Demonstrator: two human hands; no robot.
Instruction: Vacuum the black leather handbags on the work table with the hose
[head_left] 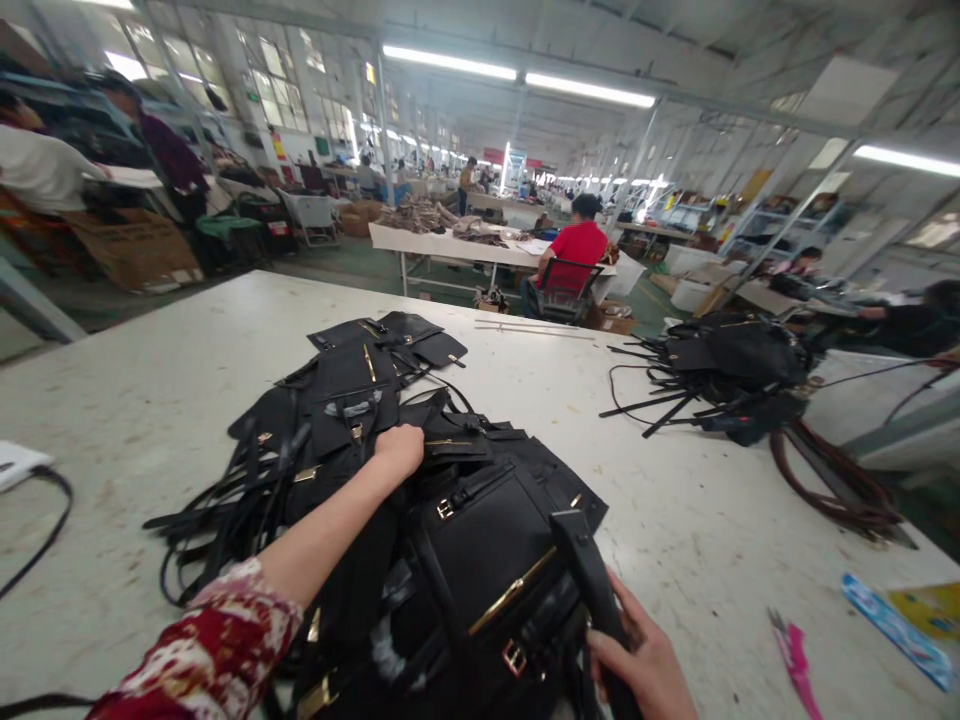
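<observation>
The bags (487, 525) lie heaped at the near centre of the table (675, 510), directly under and between both hands. The left hand (400, 452) is set down on the middle of the heap, fingers curled under; whether it grips anything cannot be determined, as the fingertips are hidden. The right hand (641, 650) is at the heap's near right side, its fingers and thumb closed around a broad black strap (589, 562), whose free end points up and away across the nearest bag. Heap limits: the far end stops short of the table's far edge, where thin rods (532, 328) lie; narrow straps spill out on the left. A wide stretch of tabletop separates the heap from a second pile (727, 360) near the right edge, with brown cords (832, 480) looped just beside it. Pink snips (795, 655) and a blue packet (896, 630) lie right of the right hand, the snips nearer. Material: black, smooth, leather-like, with a dull sheen; flat panels with straight edges; gold-coloured zip (517, 588) and square buckle (514, 657) on the nearest bag; crumpled translucent wrap (386, 645) at its left side. Tabletop: pale, hard, scuffed and spotted with brown marks.
</observation>
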